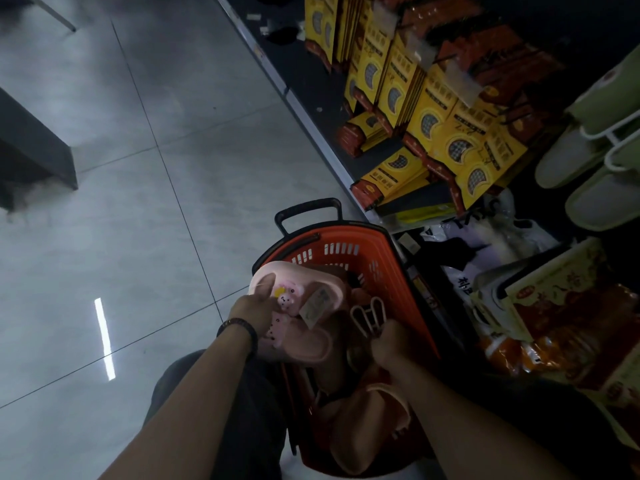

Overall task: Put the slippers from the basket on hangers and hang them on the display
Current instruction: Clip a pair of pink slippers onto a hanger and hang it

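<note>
An orange shopping basket (374, 244) with a black handle stands on the floor beside the shelf. My left hand (254, 308) grips a pair of pink slippers (301, 344) with small bear charms and a paper tag, held above the basket's left rim. My right hand (393, 342) holds a white plastic hanger (369, 315) over the basket, just right of the pair. More pink slippers (367, 420) lie lower in the basket, partly hidden by my forearms. On the display at the right edge hang pale green slippers (588, 161) on white hangers.
A low shelf (311, 109) runs along the right, filled with yellow and red boxes (433, 116). Plastic bags (491, 233) and more packaged goods (568, 306) crowd the floor right of the basket. Grey tiled floor (121, 220) spreads to the left, with a dark fixture (34, 147) at the far left.
</note>
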